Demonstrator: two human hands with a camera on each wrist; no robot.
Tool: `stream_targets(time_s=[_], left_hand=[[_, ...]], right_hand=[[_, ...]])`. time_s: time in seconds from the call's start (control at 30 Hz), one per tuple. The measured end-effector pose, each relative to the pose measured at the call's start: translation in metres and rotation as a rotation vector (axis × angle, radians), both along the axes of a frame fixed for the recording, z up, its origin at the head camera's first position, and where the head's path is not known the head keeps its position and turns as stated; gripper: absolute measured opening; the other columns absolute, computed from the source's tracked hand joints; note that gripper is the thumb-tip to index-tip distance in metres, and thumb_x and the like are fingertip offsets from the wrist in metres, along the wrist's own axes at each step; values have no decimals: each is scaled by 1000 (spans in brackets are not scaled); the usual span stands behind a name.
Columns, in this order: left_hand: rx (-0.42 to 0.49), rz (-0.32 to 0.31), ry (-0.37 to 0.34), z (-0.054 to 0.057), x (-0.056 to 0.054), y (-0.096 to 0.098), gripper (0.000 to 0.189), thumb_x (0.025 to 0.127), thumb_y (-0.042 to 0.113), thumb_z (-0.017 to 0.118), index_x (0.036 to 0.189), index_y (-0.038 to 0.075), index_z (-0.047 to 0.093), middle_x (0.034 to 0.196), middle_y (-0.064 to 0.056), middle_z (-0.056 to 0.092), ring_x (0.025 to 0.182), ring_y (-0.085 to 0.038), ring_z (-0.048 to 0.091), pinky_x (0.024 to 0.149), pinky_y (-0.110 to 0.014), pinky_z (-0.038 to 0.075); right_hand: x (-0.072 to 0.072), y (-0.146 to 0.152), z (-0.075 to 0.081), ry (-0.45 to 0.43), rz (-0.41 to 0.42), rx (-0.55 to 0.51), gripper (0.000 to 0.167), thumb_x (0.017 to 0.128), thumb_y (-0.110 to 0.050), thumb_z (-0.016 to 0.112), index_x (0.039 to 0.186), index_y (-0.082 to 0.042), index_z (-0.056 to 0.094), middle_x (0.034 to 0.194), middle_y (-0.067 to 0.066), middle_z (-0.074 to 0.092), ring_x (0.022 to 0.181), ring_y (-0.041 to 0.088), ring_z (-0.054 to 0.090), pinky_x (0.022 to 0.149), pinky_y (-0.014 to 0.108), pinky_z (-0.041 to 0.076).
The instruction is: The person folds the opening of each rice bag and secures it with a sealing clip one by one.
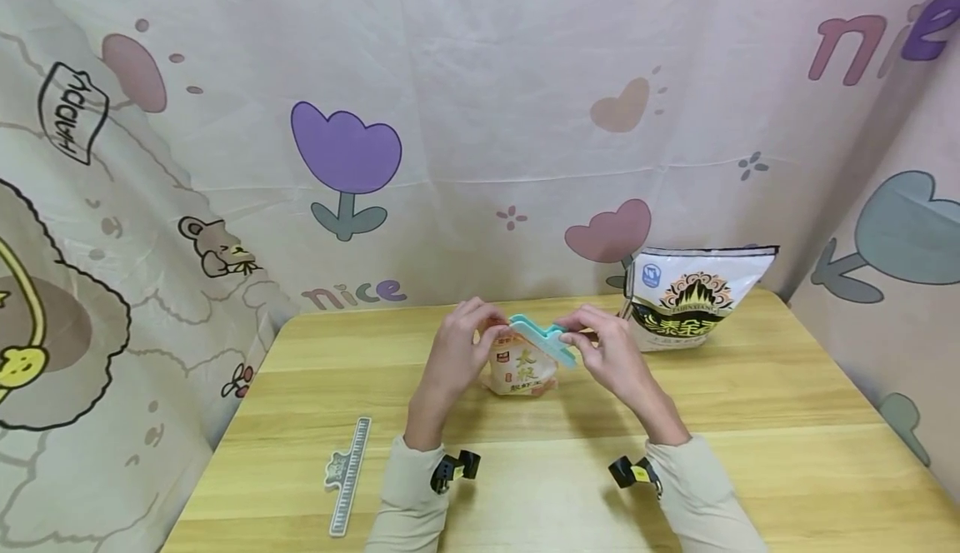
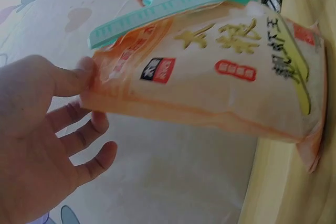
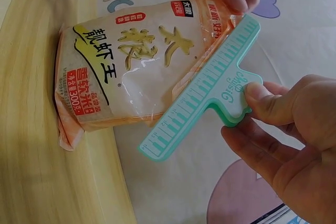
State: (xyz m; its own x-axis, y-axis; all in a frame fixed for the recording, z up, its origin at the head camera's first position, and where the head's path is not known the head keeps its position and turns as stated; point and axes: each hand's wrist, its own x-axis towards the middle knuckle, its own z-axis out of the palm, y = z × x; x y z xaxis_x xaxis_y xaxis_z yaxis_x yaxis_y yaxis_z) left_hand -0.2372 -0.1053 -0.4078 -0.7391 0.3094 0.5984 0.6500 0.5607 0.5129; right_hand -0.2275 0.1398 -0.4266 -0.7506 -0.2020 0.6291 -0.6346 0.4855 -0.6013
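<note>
An orange and cream plastic food bag (image 1: 521,370) stands upright on the wooden table. My left hand (image 1: 461,351) pinches its upper left corner between thumb and forefinger; the other fingers (image 2: 86,135) are loosely bent. My right hand (image 1: 606,345) grips the handle of a mint-green bag clip (image 3: 202,90) with piano-key markings. The clip lies slanted along the bag's top edge, one end near the left hand's fingertips. Whether its jaws have closed over the bag cannot be made out.
A white, black and yellow bag (image 1: 678,303) stands at the back right, just beyond the right hand. A grey clip of similar shape (image 1: 348,478) lies at the front left of the table (image 1: 787,420). A printed curtain (image 1: 480,161) hangs behind and on both sides.
</note>
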Motion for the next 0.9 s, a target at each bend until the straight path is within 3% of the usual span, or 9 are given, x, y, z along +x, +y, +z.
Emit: stream_targets(time_s=[0.3, 0.9], left_hand=[[0, -7, -5, 5, 0, -7, 8, 95, -2, 69, 92, 5, 70, 89, -2, 62, 79, -15, 58, 69, -29, 54], [30, 4, -16, 6, 1, -5, 6, 94, -1, 71, 92, 4, 73, 87, -2, 61, 77, -14, 58, 68, -26, 54]], right_hand=[[-1, -3, 1, 5, 17, -9, 19, 84, 10, 77, 99, -2, 76, 94, 5, 73, 81, 20, 71, 72, 26, 60], [0, -13, 0, 26, 23, 0, 18, 85, 9, 77, 98, -3, 75, 94, 4, 72, 82, 18, 70, 72, 26, 60]])
